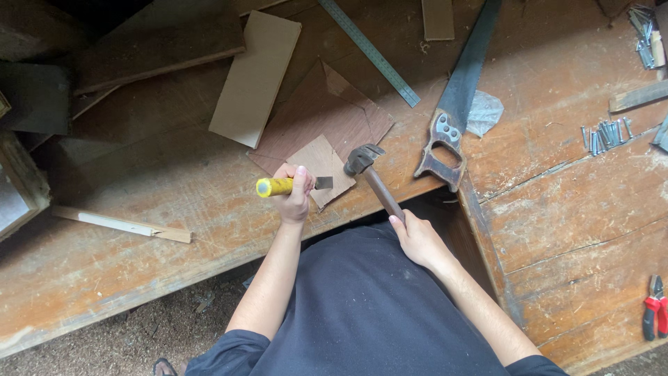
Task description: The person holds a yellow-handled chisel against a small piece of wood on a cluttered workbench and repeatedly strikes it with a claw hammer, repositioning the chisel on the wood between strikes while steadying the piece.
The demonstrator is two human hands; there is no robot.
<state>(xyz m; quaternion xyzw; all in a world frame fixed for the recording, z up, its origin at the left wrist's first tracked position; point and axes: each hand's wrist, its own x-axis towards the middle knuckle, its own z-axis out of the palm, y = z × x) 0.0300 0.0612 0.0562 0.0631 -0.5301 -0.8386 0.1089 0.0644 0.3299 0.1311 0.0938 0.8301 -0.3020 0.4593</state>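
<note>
Gripping a yellow-handled chisel (289,185) left and hammer (372,182) right, both hands closed, near the bench edge (229,247).

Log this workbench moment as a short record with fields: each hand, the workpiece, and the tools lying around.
left hand: grips a yellow-handled chisel, blade on the workpiece
right hand: holds a claw hammer by its brown handle, head near the chisel blade
workpiece: small plywood piece on a larger board
surface: worn wooden workbench
nearby: handsaw, steel ruler, nails, red pliers
</note>
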